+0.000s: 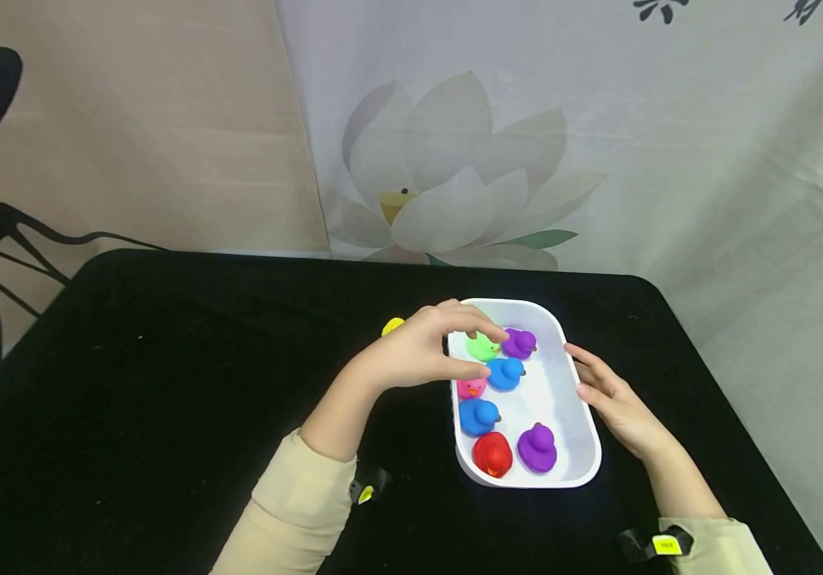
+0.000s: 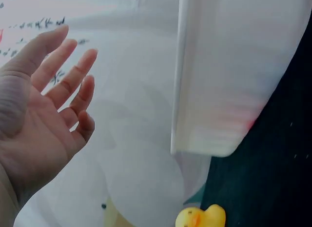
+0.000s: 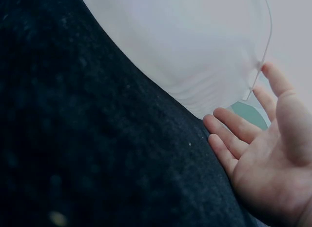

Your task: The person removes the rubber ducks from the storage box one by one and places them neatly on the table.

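A white plastic tray (image 1: 558, 399) on the black cloth holds several small rubber ducks. Inside are a green duck (image 1: 481, 348), a purple duck (image 1: 522, 343), a blue duck (image 1: 505, 374) and a pink duck (image 1: 472, 389), with a second blue duck (image 1: 479, 416), a red duck (image 1: 493, 454) and another purple duck (image 1: 537, 448) nearer me. Over the tray's left side hovers my left hand (image 1: 425, 347), thumb and fingers spread apart, holding nothing. My right hand (image 1: 615, 407) touches the tray's right side, its fingers extended in the right wrist view.
Left of the tray, a yellow duck (image 2: 201, 217) lies on the black-covered table (image 1: 188, 383), mostly hidden behind my left hand in the head view. A pale curtain (image 1: 741, 176) with a printed flower hangs behind the table's far edge.
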Tool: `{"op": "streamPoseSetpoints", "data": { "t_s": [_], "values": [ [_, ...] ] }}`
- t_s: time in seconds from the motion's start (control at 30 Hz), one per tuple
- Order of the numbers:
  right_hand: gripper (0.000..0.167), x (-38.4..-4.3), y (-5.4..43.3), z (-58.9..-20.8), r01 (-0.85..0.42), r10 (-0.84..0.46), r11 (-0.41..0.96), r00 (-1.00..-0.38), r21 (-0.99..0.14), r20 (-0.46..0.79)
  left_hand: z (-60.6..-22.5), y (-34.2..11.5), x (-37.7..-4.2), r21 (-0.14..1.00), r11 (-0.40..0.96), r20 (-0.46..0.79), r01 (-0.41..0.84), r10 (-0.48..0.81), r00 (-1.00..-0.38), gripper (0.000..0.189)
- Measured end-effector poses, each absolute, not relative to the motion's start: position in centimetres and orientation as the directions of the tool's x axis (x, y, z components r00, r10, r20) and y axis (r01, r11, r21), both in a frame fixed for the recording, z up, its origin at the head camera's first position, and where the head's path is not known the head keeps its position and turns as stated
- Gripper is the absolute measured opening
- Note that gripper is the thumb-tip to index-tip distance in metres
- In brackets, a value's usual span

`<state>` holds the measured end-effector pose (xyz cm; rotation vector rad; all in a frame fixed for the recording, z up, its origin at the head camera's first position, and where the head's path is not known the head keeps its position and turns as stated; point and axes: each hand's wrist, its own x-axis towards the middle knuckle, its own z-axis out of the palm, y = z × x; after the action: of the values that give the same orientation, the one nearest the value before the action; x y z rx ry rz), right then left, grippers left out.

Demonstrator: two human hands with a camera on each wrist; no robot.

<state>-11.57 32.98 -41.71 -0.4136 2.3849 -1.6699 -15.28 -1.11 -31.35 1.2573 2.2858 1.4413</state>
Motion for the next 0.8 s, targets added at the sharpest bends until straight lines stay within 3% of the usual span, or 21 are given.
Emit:
{"op": "streamPoseSetpoints", "data": {
  "t_s": [0.23, 0.5, 0.8],
  "values": [
    [0.053, -11.5, 33.0, -41.8, -0.107, -0.347, 0.301, -0.938, -0.947, -0.005, -31.8, 0.6, -14.4, 0.848, 0.131, 0.193, 0.514, 0.826, -0.53, 0.039],
    [0.054, -11.4, 33.0, -41.7, -0.111, -0.344, 0.313, -0.939, -0.943, -0.004, -32.9, 2.3, -13.9, 0.809, 0.172, 0.06, 0.562, 0.927, -0.37, 0.039],
    [0.053, -11.4, 33.1, -41.6, -0.113, -0.339, 0.322, -0.941, -0.94, -0.003, -34.0, 3.5, -13.6, 0.809, 0.229, -0.083, 0.541, 0.956, -0.281, 0.041]
  ]
}}
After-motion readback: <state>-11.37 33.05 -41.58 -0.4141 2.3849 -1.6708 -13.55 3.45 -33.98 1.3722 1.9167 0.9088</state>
